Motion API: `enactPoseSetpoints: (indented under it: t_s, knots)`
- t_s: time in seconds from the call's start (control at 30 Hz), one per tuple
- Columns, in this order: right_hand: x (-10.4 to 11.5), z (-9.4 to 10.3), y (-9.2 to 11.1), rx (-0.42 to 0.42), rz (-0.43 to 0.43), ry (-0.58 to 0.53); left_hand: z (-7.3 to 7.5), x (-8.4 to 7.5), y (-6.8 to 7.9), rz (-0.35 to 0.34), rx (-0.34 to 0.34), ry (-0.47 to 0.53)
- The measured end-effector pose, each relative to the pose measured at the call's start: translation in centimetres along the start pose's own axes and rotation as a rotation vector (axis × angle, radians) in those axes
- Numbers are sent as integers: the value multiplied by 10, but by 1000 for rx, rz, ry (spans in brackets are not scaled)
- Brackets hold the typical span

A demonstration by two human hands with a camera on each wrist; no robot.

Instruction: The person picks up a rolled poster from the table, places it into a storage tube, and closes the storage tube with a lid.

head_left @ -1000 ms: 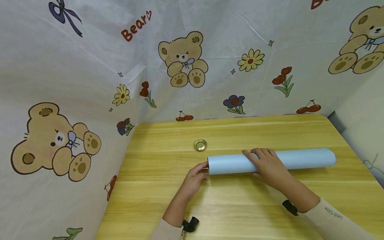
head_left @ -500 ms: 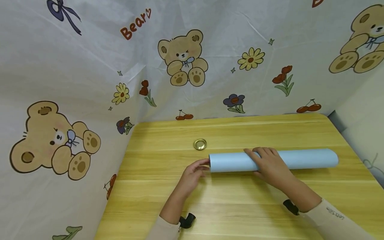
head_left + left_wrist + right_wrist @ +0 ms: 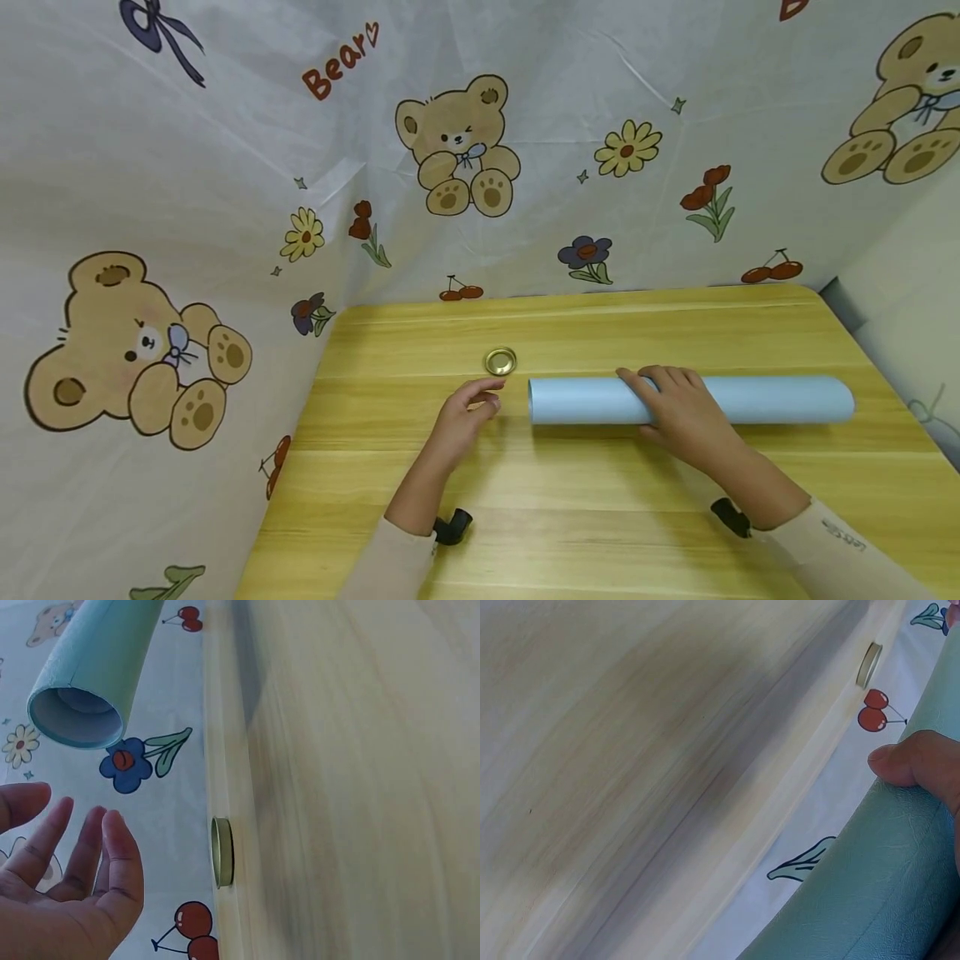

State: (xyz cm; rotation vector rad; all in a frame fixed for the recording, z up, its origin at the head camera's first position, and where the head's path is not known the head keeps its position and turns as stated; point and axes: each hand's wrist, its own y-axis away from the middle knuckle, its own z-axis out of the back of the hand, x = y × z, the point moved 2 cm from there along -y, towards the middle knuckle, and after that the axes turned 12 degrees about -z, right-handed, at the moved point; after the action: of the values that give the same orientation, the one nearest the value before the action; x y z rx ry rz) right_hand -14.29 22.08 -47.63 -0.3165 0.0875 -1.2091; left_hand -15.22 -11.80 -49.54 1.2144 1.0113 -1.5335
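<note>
A long light-blue tube (image 3: 588,402) lies crosswise, raised above the wooden table (image 3: 570,533). My right hand (image 3: 686,412) grips it around the middle, fingers over the top and thumb along the near side. To the left of the tube's open end, my left hand (image 3: 459,425) hovers with its fingers loosely bent and holding nothing. In the left wrist view the tube (image 3: 112,656) shows a hollow mouth with a pale inside, apart from the fingertips. A small gold-coloured round lid (image 3: 500,361) rests on the table just beyond my left fingers.
A white cloth (image 3: 540,50) printed with bears, flowers and cherries hangs behind the table and along its left side. A pale wall stands at the right, with a thin cord (image 3: 928,408) near the table's right edge.
My left hand has drawn its fingers out of the tube's left end and moved left, away from it. The tube and my right hand have shifted slightly right.
</note>
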Motion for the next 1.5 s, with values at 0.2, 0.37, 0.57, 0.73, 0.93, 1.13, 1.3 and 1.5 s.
enactPoseSetpoints:
  t_s: [0.2, 0.37, 0.57, 0.73, 0.93, 1.13, 1.3, 1.5]
  knots:
    - [-2, 0, -1, 7, -15, -10, 2, -2, -9, 6, 3, -57]
    - [-4, -1, -4, 16, -22, -4, 3, 3, -20, 0, 13, -99]
    - [-6, -4, -5, 15, -21, -1, 6, 10, -32, 1, 27, -206]
    - [-6, -5, -5, 24, -24, 0, 6, 12, -41, -3, 58, -290]
    - [-5, -5, -4, 2, -9, -1, 3, 16, -55, -11, 71, -365]
    - [-7, -7, -2, 11, -12, 5, 0, 20, -66, -7, 102, -478]
    - [-7, -8, -1, 12, -13, 3, -5, 21, -74, -45, 160, -640]
    - [-9, -10, -2, 0, -1, 14, -7, 23, -83, -91, 211, -794]
